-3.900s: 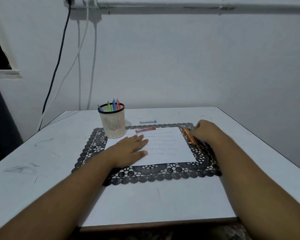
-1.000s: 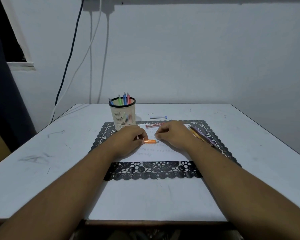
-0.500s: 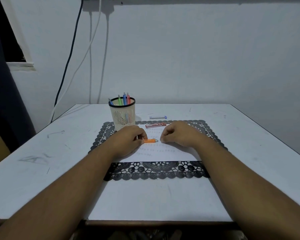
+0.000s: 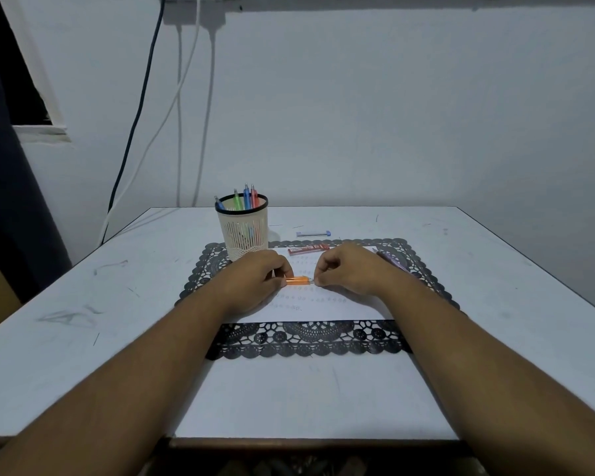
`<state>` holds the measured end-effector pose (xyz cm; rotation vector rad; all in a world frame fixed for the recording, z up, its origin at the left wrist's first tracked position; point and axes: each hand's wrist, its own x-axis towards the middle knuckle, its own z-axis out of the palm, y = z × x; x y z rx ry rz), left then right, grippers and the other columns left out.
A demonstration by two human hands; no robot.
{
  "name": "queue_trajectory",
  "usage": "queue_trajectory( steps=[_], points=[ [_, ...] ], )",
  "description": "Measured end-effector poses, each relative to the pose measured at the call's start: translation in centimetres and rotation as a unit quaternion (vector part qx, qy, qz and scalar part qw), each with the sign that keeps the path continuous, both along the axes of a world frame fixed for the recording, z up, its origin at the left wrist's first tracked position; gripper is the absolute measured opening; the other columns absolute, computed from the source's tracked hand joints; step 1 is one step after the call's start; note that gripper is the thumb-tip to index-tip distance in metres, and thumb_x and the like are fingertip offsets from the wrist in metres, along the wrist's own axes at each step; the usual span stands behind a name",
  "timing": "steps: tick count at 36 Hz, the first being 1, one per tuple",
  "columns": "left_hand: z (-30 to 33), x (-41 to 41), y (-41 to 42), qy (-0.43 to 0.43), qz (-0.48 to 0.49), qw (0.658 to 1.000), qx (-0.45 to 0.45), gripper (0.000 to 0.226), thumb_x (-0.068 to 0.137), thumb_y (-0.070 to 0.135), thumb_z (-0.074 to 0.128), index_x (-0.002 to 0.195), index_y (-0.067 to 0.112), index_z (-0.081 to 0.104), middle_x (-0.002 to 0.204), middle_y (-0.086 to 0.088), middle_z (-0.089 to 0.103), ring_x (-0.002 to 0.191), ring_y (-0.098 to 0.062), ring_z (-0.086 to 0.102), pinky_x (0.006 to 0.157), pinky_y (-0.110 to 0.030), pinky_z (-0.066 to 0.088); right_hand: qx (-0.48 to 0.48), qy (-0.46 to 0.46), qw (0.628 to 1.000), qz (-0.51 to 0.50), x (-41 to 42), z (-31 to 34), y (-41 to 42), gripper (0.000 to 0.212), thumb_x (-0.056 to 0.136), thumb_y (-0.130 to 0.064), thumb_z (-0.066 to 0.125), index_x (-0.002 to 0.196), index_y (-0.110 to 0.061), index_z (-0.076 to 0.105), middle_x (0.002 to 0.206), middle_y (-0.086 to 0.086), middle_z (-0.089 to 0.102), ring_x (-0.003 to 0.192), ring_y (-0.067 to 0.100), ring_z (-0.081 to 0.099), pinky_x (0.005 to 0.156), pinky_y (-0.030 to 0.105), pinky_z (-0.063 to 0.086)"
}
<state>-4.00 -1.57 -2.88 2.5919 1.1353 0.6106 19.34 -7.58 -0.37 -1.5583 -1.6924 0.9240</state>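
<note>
An orange mechanical pencil (image 4: 298, 280) lies level between my two hands, just above a white sheet of paper (image 4: 318, 305) with faint rows of writing. My left hand (image 4: 255, 281) grips the pencil's left end with curled fingers. The fingertips of my right hand (image 4: 349, 271) pinch its right tip, where a thin metal point shows. The paper rests on a black lace placemat (image 4: 306, 340).
A cream mesh pen cup (image 4: 243, 228) with several coloured pens stands at the mat's back left. A red lead case (image 4: 308, 249) and a white-blue lead case (image 4: 313, 233) lie behind the paper. More pens (image 4: 390, 261) lie on the mat at right. Cables hang down the wall.
My right hand has come back to the pencil's tip and now pinches it. The left hand still holds the orange pencil in the same place.
</note>
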Motion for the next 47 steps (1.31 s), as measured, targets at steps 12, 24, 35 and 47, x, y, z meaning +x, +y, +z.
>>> queue_trajectory(
  steps=[12, 24, 35, 47],
  points=[
    [0.1, 0.1, -0.1, -0.001, -0.009, 1.0, 0.0, 0.011, 0.102, 0.025, 0.064, 0.108, 0.032, 0.069, 0.101, 0.02, 0.059, 0.094, 0.002, 0.053, 0.074, -0.02, 0.039, -0.007, -0.002, 1.0, 0.01, 0.4, 0.2, 0.0, 0.003, 0.09, 0.006, 0.074, 0.091, 0.009, 0.074, 0.072, 0.002, 0.07, 0.059, -0.004, 0.066, 0.059, 0.009, 0.051],
    [-0.2, -0.6, 0.5, -0.022, 0.004, 0.999, -0.028, 0.016, 0.099, 0.024, 0.066, 0.101, 0.039, 0.07, 0.098, 0.023, 0.06, 0.091, 0.007, 0.053, 0.07, -0.02, 0.039, 0.007, -0.032, 0.999, -0.001, 1.7, -0.3, 1.1, 0.003, 0.091, 0.003, 0.075, 0.088, 0.004, 0.075, 0.061, -0.011, 0.07, 0.058, -0.009, 0.065, 0.055, 0.006, 0.048],
    [0.1, -0.4, 0.5, -0.012, -0.057, 0.997, -0.045, 0.014, 0.097, 0.029, 0.071, 0.104, 0.04, 0.075, 0.096, 0.018, 0.064, 0.088, -0.005, 0.059, 0.077, -0.029, 0.052, 0.061, -0.091, 0.994, 0.007, -0.4, -1.0, 1.7, 0.013, 0.089, -0.01, 0.079, 0.078, -0.016, 0.078, 0.07, -0.007, 0.072, 0.057, -0.006, 0.059, 0.052, 0.01, 0.044],
    [0.6, -1.7, 1.2, -0.017, -0.012, 0.997, -0.08, 0.012, 0.091, 0.028, 0.076, 0.093, 0.039, 0.075, 0.09, 0.028, 0.065, 0.083, 0.002, 0.059, 0.067, -0.017, 0.046, 0.094, -0.025, 0.992, -0.081, 1.7, -0.8, 2.1, 0.015, 0.094, -0.016, 0.075, 0.081, -0.02, 0.078, 0.103, -0.005, 0.077, 0.101, 0.008, 0.067, 0.077, 0.022, 0.047]
  ],
)
